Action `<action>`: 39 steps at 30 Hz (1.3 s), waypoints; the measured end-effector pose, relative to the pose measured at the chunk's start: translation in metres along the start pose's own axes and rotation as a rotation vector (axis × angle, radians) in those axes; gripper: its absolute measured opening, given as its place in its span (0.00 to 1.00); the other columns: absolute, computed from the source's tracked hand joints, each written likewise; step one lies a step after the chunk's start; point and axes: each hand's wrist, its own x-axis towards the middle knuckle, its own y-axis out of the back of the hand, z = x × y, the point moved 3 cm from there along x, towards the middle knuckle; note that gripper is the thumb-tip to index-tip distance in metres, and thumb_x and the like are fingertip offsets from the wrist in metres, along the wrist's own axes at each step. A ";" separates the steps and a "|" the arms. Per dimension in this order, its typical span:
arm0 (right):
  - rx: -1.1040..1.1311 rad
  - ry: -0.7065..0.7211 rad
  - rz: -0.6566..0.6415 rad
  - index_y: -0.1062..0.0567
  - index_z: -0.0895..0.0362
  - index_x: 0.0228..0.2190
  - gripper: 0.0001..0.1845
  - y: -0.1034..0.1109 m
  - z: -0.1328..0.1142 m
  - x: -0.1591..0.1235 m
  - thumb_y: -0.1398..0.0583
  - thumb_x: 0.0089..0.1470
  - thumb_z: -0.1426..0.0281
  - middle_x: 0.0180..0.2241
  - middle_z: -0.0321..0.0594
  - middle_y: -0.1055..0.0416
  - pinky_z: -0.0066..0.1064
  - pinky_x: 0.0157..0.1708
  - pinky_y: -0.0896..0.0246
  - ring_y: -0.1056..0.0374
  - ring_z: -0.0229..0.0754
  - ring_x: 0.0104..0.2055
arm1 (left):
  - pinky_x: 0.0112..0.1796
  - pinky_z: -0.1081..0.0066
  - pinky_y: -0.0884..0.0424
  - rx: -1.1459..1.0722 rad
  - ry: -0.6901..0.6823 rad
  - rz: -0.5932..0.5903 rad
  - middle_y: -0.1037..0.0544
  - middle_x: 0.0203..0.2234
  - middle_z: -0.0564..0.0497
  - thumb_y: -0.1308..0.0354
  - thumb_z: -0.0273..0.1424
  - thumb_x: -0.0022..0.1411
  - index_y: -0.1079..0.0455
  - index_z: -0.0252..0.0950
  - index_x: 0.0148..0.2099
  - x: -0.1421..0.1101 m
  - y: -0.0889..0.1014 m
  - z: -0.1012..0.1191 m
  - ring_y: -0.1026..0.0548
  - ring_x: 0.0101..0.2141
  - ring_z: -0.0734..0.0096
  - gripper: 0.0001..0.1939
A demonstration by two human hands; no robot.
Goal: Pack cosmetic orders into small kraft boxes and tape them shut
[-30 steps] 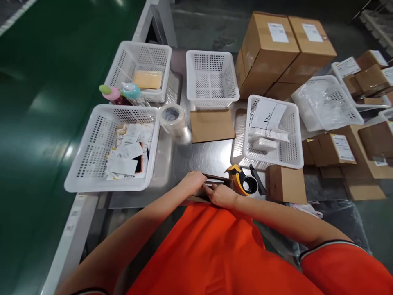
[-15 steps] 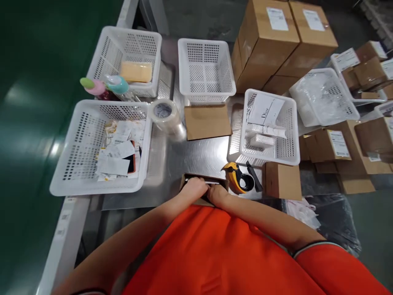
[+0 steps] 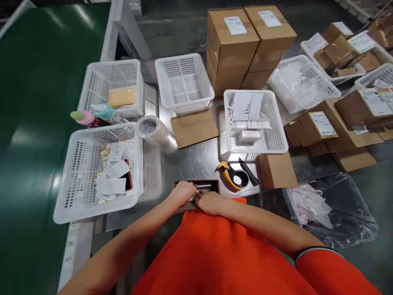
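Left hand (image 3: 184, 192) and right hand (image 3: 211, 203) are dipped into the carton (image 3: 216, 186), grip hidden, and contents (image 3: 205, 187) could be creased if pressed unevenly!

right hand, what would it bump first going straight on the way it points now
The right hand would probably meet the left hand first, just ahead of it at the open cardboard box, though depth there is unclear.

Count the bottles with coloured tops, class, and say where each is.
2: a pink-topped bottle with a green tip, and a teal-topped bottle to its right, both just beyond the basket holding papers. More could be hidden.
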 end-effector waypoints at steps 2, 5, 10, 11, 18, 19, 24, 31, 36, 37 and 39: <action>0.092 -0.073 -0.032 0.22 0.63 0.48 0.19 0.000 0.000 0.004 0.45 0.63 0.66 0.53 0.57 0.26 0.40 0.50 0.30 0.28 0.55 0.54 | 0.37 0.64 0.24 0.018 -0.004 -0.032 0.18 0.36 0.36 0.50 0.20 0.65 0.23 0.27 0.46 -0.001 -0.003 0.000 0.19 0.37 0.55 0.14; 0.205 -0.169 -0.097 0.28 0.68 0.57 0.35 -0.006 0.003 0.013 0.46 0.62 0.51 0.60 0.62 0.34 0.45 0.57 0.35 0.33 0.60 0.60 | 0.37 0.63 0.24 0.039 -0.011 -0.063 0.20 0.38 0.35 0.52 0.21 0.66 0.26 0.26 0.50 -0.004 -0.010 0.004 0.19 0.38 0.54 0.17; 0.324 -0.247 -0.132 0.32 0.69 0.60 0.45 -0.015 0.006 0.020 0.43 0.56 0.44 0.63 0.63 0.40 0.48 0.63 0.43 0.43 0.62 0.66 | 0.36 0.63 0.25 0.058 -0.001 -0.058 0.22 0.42 0.32 0.54 0.20 0.65 0.29 0.23 0.54 -0.006 -0.018 0.009 0.22 0.41 0.52 0.19; 0.317 -0.245 -0.129 0.29 0.69 0.57 0.44 -0.015 0.005 0.019 0.43 0.56 0.44 0.61 0.64 0.37 0.48 0.61 0.42 0.40 0.62 0.64 | 0.36 0.63 0.25 0.059 -0.005 -0.059 0.22 0.42 0.32 0.53 0.20 0.65 0.28 0.24 0.52 -0.005 -0.019 0.010 0.22 0.41 0.52 0.18; 0.457 -0.129 0.512 0.20 0.53 0.40 0.19 -0.003 0.030 -0.043 0.48 0.65 0.60 0.39 0.44 0.22 0.36 0.44 0.35 0.28 0.45 0.41 | 0.34 0.64 0.25 0.081 0.004 -0.050 0.23 0.42 0.33 0.53 0.20 0.66 0.27 0.25 0.51 -0.005 -0.023 0.017 0.22 0.41 0.53 0.16; 0.556 -0.174 0.687 0.21 0.53 0.42 0.18 -0.005 0.044 -0.055 0.49 0.65 0.60 0.41 0.44 0.23 0.36 0.44 0.36 0.29 0.44 0.40 | 0.34 0.63 0.25 0.084 0.007 -0.047 0.23 0.43 0.32 0.54 0.20 0.66 0.27 0.24 0.51 -0.006 -0.023 0.017 0.22 0.41 0.53 0.17; 1.234 -0.173 0.730 0.33 0.52 0.57 0.37 -0.045 0.090 -0.058 0.35 0.49 0.50 0.42 0.42 0.31 0.34 0.36 0.36 0.35 0.40 0.35 | 0.39 0.61 0.24 0.098 -0.032 -0.029 0.25 0.50 0.35 0.54 0.20 0.67 0.37 0.32 0.64 -0.010 -0.022 0.014 0.23 0.44 0.54 0.25; 1.434 -0.247 0.560 0.35 0.51 0.48 0.37 -0.058 0.091 -0.037 0.31 0.40 0.50 0.36 0.33 0.34 0.28 0.29 0.41 0.39 0.36 0.31 | 0.33 0.62 0.25 0.128 -0.104 -0.015 0.28 0.56 0.32 0.57 0.19 0.66 0.36 0.29 0.63 -0.009 -0.028 0.018 0.23 0.44 0.51 0.26; 1.294 -0.312 0.520 0.38 0.52 0.51 0.34 -0.054 0.085 -0.038 0.36 0.47 0.52 0.38 0.36 0.31 0.29 0.27 0.41 0.36 0.37 0.29 | 0.33 0.64 0.26 0.129 -0.150 0.009 0.26 0.54 0.33 0.55 0.18 0.65 0.30 0.29 0.57 -0.005 -0.025 0.022 0.22 0.40 0.54 0.22; 1.227 -0.322 0.534 0.38 0.52 0.52 0.33 -0.054 0.082 -0.035 0.36 0.49 0.53 0.38 0.36 0.31 0.30 0.29 0.39 0.34 0.39 0.31 | 0.33 0.64 0.26 0.129 -0.158 0.016 0.25 0.53 0.34 0.55 0.19 0.65 0.30 0.29 0.57 -0.006 -0.024 0.021 0.22 0.40 0.54 0.22; 1.024 -0.388 0.618 0.37 0.54 0.51 0.30 -0.053 0.076 -0.028 0.36 0.50 0.55 0.43 0.40 0.31 0.35 0.37 0.35 0.31 0.44 0.39 | 0.34 0.63 0.25 0.125 -0.170 0.028 0.24 0.52 0.33 0.55 0.19 0.65 0.31 0.28 0.58 -0.009 -0.021 0.021 0.22 0.40 0.55 0.22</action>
